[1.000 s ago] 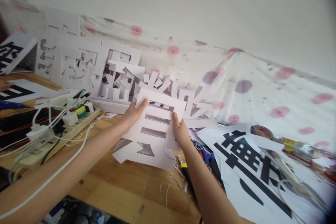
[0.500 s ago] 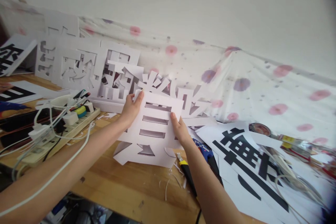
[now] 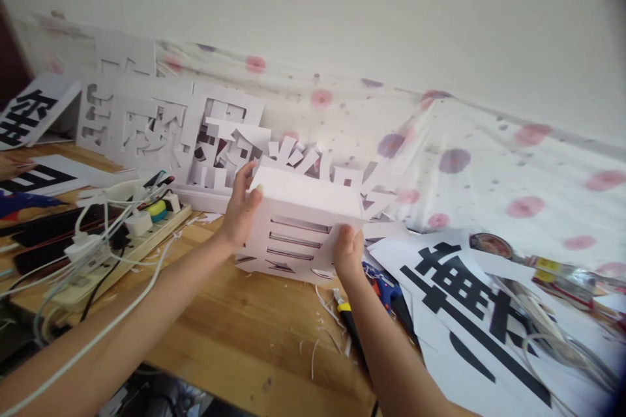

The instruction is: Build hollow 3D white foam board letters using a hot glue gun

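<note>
White box (image 3: 303, 208) with slots cut through its front, over the wooden table (image 3: 220, 329) to the right of the power strip (image 3: 149, 236), and both hands are clamped on it. Left hand (image 3: 240, 208) has the end nearer the power strip, thumb on the front face, fingers wrapped up around the corner. Right hand (image 3: 349, 251) has the end farther from the power strip, thumb pressed on the front too, its other fingers mostly out of sight. So the bit that matters imo: the box sits right between the two grips, and its longer side, as it shows here, runs sideways from palm to palm, slots along the same line. Neither hand is really nearer, they've each got an end, though the left sits higher up. It's tipped so you see the plain top as well as the front. Can't tell if the bottom edge touches the wood. Same side of the power strip there's a black-and-yellow tool (image 3: 348, 319), then farther out what looks like a blue glue gun (image 3: 384, 283) and a printed sheet (image 3: 454, 260). White cut-out panels (image 3: 151, 91) stand behind the power strip.
</note>
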A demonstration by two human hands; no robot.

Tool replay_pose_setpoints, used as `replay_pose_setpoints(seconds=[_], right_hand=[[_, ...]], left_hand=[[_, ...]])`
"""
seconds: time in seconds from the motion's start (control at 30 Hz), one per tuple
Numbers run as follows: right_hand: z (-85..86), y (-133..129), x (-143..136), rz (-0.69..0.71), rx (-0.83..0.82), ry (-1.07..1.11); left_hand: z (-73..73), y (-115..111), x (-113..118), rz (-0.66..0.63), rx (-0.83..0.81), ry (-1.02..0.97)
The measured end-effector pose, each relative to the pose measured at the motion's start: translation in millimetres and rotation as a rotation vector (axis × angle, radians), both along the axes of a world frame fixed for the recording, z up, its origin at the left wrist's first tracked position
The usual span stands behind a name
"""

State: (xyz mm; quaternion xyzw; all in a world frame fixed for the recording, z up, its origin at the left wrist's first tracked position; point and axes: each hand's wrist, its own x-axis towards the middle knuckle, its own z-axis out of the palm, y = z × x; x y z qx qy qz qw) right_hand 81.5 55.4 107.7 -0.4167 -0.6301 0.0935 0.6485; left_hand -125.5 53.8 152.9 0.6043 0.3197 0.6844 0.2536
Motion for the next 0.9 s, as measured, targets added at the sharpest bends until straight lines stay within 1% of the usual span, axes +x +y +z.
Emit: replay_pose_setpoints(seconds=[0.03,0.07,0.17,0.23,0.3,0.4,0.5,0.6,0.73,0.83,0.9], right_hand=[[-3.2,-0.7,1.4,0.001,0.012,-0.017],[-6.1,-1.8,2.7,0.003,0.018,-0.029],[-11.5,-8.8,6.0,0.041,0.021,-0.051],[-11.3,-17.2,6.4,0.101,0.032,-0.064],[-8.2,-27.4,4.3,0.146,0.065,-0.027],[-0.3,-40.9,-2.7,0.178,0.079,0.129],[7.4,-48.2,-10.3,0.139,0.055,0.316],[11.7,-51.5,-14.5,0.125,0.121,0.443],[9.4,-54.3,-15.8,0.164,0.182,0.422],[1.1,-54.6,-16.4,0.162,0.190,0.387],[-5.9,-54.0,-16.6,0.174,0.196,0.393]], left_hand=[[2.1,-2.9,0.1,-0.004,-0.005,-0.012],[4.5,-5.9,1.1,0.024,-0.025,-0.021],[11.2,-15.3,6.7,0.148,-0.057,-0.063],[12.4,-20.7,10.6,0.201,-0.038,-0.073],[9.8,-25.0,13.1,0.218,0.005,-0.065],[1.0,-30.5,15.2,0.177,0.124,-0.028],[-8.8,-36.9,17.4,0.120,0.263,-0.013],[-16.7,-44.5,20.3,0.107,0.357,-0.067],[-25.0,-52.7,22.4,0.091,0.345,-0.196],[-31.6,-56.4,21.3,0.082,0.391,-0.298],[-36.3,-59.0,19.5,0.040,0.387,-0.345]])
